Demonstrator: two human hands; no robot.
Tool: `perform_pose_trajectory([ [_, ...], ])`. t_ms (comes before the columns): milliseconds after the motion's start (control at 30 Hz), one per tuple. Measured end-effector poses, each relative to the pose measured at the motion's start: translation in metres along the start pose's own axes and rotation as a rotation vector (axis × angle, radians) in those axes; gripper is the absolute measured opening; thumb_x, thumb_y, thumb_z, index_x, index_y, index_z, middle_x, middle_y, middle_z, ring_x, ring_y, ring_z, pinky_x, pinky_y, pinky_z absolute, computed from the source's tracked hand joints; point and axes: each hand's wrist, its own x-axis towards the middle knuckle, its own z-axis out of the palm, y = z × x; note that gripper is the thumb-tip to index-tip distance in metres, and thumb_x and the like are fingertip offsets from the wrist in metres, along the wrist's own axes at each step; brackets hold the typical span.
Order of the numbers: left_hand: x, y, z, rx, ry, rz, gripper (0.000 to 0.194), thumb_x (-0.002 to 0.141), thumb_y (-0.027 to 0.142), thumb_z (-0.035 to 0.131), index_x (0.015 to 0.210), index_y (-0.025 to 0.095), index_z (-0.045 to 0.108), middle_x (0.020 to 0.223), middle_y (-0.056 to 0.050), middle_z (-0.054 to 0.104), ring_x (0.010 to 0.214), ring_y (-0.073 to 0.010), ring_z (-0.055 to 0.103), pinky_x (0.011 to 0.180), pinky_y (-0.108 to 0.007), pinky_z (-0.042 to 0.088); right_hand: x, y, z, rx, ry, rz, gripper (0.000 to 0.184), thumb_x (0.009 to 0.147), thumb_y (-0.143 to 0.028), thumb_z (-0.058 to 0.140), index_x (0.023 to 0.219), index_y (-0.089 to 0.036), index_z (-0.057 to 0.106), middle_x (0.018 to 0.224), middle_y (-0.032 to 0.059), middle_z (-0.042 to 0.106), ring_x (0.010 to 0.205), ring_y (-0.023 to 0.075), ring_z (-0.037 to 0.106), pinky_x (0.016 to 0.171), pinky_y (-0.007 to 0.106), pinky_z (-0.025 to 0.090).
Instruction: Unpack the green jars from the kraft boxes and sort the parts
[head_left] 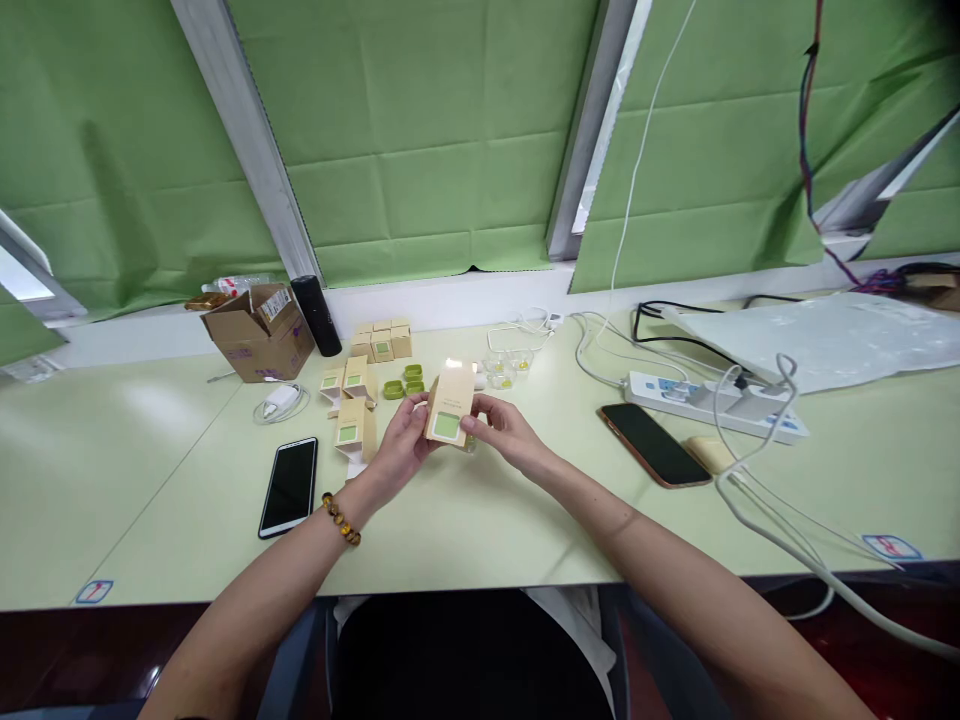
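Between my two hands is a small tan cardboard box with a green window printed or cut in its face, held tilted above the table. My left hand grips its left side, fingers closed around the edge. My right hand pinches the right side, thumb near the lower corner. Something small and clear shows under the box by the right fingers; I cannot make it out. Several small green trays lie just behind my left hand. To the left stand similar boxes with their flaps open.
Closed small boxes stand in a group at the back. Clear cups with yellow bits sit behind my hands. A white phone, a brown carton and a black cylinder are left; a dark phone and power strip are right.
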Motion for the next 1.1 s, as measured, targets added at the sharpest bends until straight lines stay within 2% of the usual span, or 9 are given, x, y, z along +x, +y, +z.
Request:
perform_pose_trajectory([
  [167,-0.002,-0.001,-0.001,0.115,-0.046,0.143,0.055,0.096,0.053,0.073,0.139,0.026,0.051,0.135,-0.010,0.065,0.117,-0.0259,0.068,0.100,-0.047,0.059,0.002,-0.004,-0.001,0.282,0.066,0.078,0.052,0.077,-0.065,0.086,0.107,-0.023,0.075,0.106,0.0079,0.078,0.104,0.0280,0.071,0.098,0.042,0.054],
  [267,-0.005,-0.004,-0.001,0.254,-0.081,0.261,0.061,0.097,0.045,0.073,0.147,0.027,0.044,0.137,-0.012,0.062,0.122,-0.0270,0.065,0.105,-0.046,0.056,0.003,-0.002,-0.001,0.289,0.115,0.095,0.053,0.074,-0.064,0.089,0.102,-0.023,0.073,0.101,0.0072,0.078,0.099,0.0269,0.071,0.095,0.041,0.055],
  [367,-0.007,-0.006,0.001,0.345,-0.076,0.311,0.062,0.099,0.042,0.071,0.149,0.027,0.039,0.137,-0.013,0.060,0.126,-0.0258,0.063,0.109,-0.044,0.053,0.003,0.002,0.001,0.236,0.147,0.083,0.056,0.071,-0.064,0.092,0.102,-0.023,0.072,0.104,0.0072,0.077,0.098,0.0250,0.069,0.091,0.038,0.056],
  [600,-0.007,-0.008,0.004,0.392,-0.053,0.328,0.063,0.098,0.047,0.071,0.147,0.027,0.035,0.137,-0.014,0.058,0.125,-0.0257,0.063,0.110,-0.044,0.051,0.004,0.011,0.005,0.173,0.151,0.058,0.057,0.074,-0.067,0.088,0.104,-0.023,0.067,0.098,0.0066,0.076,0.097,0.0243,0.070,0.087,0.037,0.057],
  [833,-0.007,-0.010,0.002,0.373,-0.056,0.308,0.060,0.098,0.048,0.070,0.142,0.028,0.036,0.135,-0.013,0.059,0.127,-0.0252,0.061,0.111,-0.043,0.047,0.003,0.011,0.007,0.183,0.139,0.088,0.060,0.072,-0.061,0.091,0.109,-0.024,0.062,0.093,0.0052,0.079,0.093,0.0246,0.075,0.083,0.037,0.058],
  [1000,-0.006,-0.010,0.002,0.339,-0.051,0.289,0.057,0.094,0.047,0.073,0.135,0.028,0.038,0.124,-0.009,0.061,0.117,-0.0236,0.062,0.100,-0.038,0.049,0.001,0.009,0.011,0.173,0.157,0.110,0.061,0.068,-0.057,0.094,0.106,-0.025,0.060,0.090,0.0041,0.081,0.089,0.0252,0.076,0.075,0.035,0.058],
  [1100,-0.006,-0.010,0.003,0.326,-0.028,0.262,0.060,0.089,0.039,0.078,0.132,0.029,0.037,0.120,-0.006,0.061,0.108,-0.0219,0.063,0.090,-0.035,0.050,0.000,0.006,0.015,0.177,0.200,0.104,0.063,0.064,-0.058,0.096,0.104,-0.026,0.059,0.087,0.0033,0.080,0.087,0.0254,0.076,0.071,0.034,0.057],
])
